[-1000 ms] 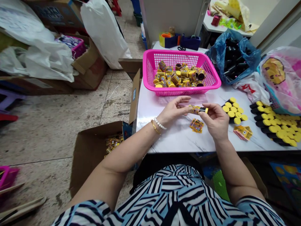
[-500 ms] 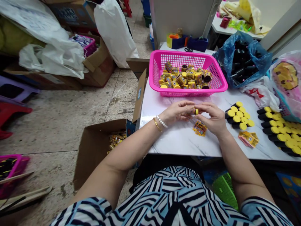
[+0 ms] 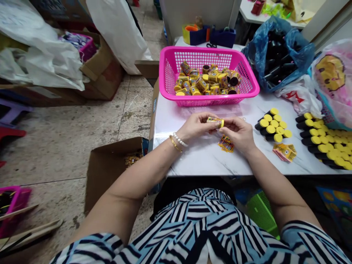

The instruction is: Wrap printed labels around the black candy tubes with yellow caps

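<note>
Both my hands meet over the white marble table [image 3: 203, 161], pinching one small yellow-capped tube [image 3: 216, 121] with a printed label round it. My left hand [image 3: 196, 125] grips the labelled end and my right hand [image 3: 238, 132] closes on the capped end. A small stack of printed labels [image 3: 226, 143] lies just below my right hand. Behind my hands stands a pink basket [image 3: 249, 90] holding several labelled tubes [image 3: 206, 82].
Black tubes with yellow caps [image 3: 272, 124] lie to the right, with a bigger pile [image 3: 328, 145] and more labels [image 3: 284, 152] further right. A blue bag [image 3: 277, 51] holds black tubes. An open cardboard box [image 3: 110, 172] sits on the floor at left.
My hands have closed in together on the tube, so less of it shows between them. The camera has shifted slightly.
</note>
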The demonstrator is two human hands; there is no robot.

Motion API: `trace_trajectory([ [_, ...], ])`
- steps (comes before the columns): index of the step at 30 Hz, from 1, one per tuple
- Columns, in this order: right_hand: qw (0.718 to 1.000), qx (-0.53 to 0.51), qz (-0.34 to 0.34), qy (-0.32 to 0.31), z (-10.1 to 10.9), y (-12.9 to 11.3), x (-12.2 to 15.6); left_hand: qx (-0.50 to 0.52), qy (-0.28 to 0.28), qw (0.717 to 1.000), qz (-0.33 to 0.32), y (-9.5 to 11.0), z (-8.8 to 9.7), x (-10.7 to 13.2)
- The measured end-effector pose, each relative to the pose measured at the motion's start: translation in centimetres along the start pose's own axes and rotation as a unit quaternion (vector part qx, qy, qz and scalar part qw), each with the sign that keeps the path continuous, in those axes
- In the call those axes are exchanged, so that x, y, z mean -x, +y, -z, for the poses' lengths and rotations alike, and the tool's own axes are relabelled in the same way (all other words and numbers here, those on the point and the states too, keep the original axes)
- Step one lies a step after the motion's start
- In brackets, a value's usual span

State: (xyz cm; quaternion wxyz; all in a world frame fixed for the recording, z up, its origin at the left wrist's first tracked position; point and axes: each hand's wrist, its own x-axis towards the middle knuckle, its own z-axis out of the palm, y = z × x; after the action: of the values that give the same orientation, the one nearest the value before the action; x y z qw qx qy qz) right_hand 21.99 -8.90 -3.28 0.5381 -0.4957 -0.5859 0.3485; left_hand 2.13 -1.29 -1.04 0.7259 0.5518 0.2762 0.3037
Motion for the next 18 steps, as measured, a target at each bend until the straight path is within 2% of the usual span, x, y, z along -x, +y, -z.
trace_trajectory([
  [6,0.993,-0.072,-0.019,-0.086,0.9,-0.9,-0.4,0.081,-0.054,0.992,0.086,-0.1,0.1,0.0],
  [12,0.994,-0.11,-0.003,-0.014,1.1,0.2,-0.3,0.145,-0.101,0.978,0.111,0.1,-0.6,0.3],
  [15,0.991,-0.13,-0.019,-0.037,1.0,0.1,-0.1,0.129,-0.089,0.978,0.14,-0.1,-0.9,0.3],
  [18,0.993,-0.096,0.003,-0.066,1.1,-0.2,-0.1,0.126,-0.081,0.977,0.149,-0.5,-1.0,0.3],
])
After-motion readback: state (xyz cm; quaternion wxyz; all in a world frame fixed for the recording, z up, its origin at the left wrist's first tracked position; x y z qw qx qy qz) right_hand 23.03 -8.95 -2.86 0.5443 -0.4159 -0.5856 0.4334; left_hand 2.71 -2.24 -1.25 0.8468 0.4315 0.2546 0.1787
